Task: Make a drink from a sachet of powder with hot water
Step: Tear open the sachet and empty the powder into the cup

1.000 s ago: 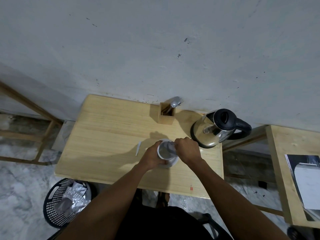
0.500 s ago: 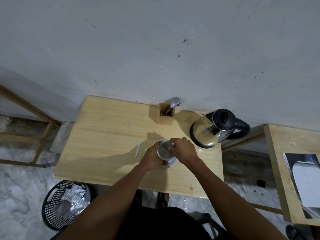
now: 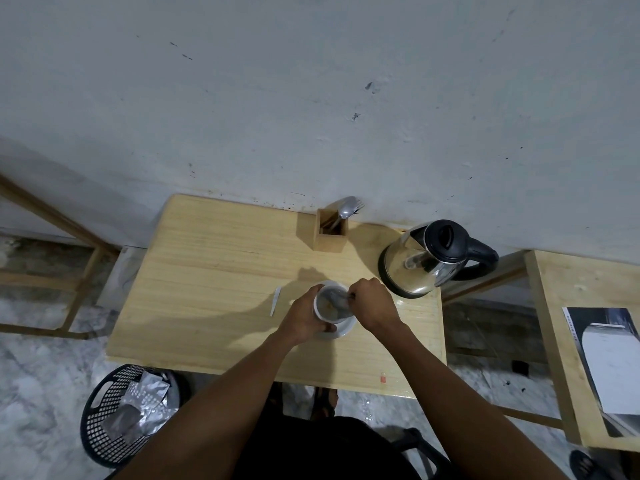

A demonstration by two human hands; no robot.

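Both hands are engaged: the cup, standing on a saucer on the table, is gripped by the left hand while the right hand, closed on a spoon, should be circled gently to avoid spillage.

Dim, flat indoor light. Hands throw soft shadows left across the table. Kettle shows mild reflections. Wide-angle bending at edges; cup interior smeared.
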